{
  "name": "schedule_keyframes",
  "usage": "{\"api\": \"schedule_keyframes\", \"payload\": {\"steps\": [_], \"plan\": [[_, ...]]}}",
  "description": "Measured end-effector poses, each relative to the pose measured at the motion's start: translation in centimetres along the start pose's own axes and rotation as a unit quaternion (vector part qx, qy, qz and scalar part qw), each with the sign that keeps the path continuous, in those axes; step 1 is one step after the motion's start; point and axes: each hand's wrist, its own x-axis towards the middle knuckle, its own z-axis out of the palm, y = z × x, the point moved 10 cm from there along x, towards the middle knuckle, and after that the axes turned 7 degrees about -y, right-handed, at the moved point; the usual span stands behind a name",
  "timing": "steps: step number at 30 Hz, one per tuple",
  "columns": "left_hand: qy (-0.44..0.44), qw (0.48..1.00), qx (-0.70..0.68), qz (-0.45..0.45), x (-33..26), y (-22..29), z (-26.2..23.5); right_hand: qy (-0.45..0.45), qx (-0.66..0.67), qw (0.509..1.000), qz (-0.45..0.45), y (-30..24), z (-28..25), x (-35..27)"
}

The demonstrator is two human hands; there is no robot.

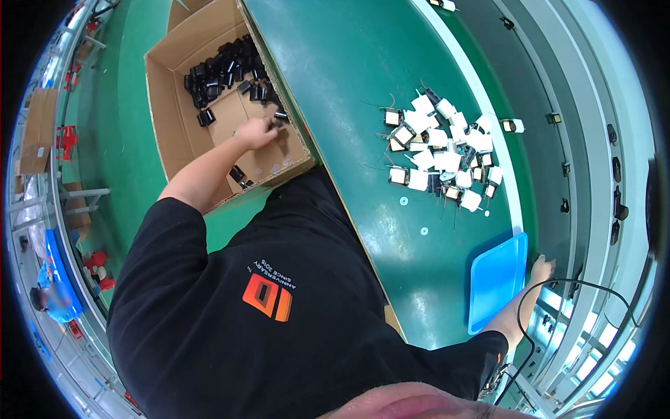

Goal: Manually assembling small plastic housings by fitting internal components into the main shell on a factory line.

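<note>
Inside an open cardboard box (164, 105) at my left, my left hand (255, 133) is closed, with a small dark part (277, 124) at its fingertips. Many glossy black plastic pieces (209, 84) are heaped at the box's far end, and a few lie loose nearer me. My right arm reaches out past a blue plastic tray (497, 279) on the right. Beyond that tray is my right hand (541, 269), small and far out in the view, beside a black cable (593, 283). Its fingers are too indistinct to read.
A green worktable (363, 230) carries a pile of white-and-black wired parts (440, 143) and several small white discs (424, 231). One more part (513, 126) sits past the table's white edge strip. Grey rails run along the right. Another person (52, 300) is at far left.
</note>
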Motion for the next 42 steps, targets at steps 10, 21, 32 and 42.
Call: {"api": "schedule_keyframes", "payload": {"steps": [10, 21, 32, 42], "plan": [[0.364, 0.866, -0.182, 0.291, -12.3, 4.3, -17.6, 0.008, 0.334, 0.934, -0.129, 0.3, 3.1, 2.0], [0.101, 0.753, -0.37, 0.535, -19.2, 22.3, -20.5, -0.048, 0.1, 0.966, -0.234, 2.7, 2.3, -2.6], [-0.128, 0.734, -0.415, 0.522, -18.7, 35.5, -15.0, -0.229, 0.883, 0.351, -0.209, -12.9, -12.2, -26.7], [-0.347, 0.642, -0.456, 0.509, -20.5, 42.0, -10.1, -0.14, 0.894, 0.362, -0.225, -20.0, -14.3, -41.9]]}}
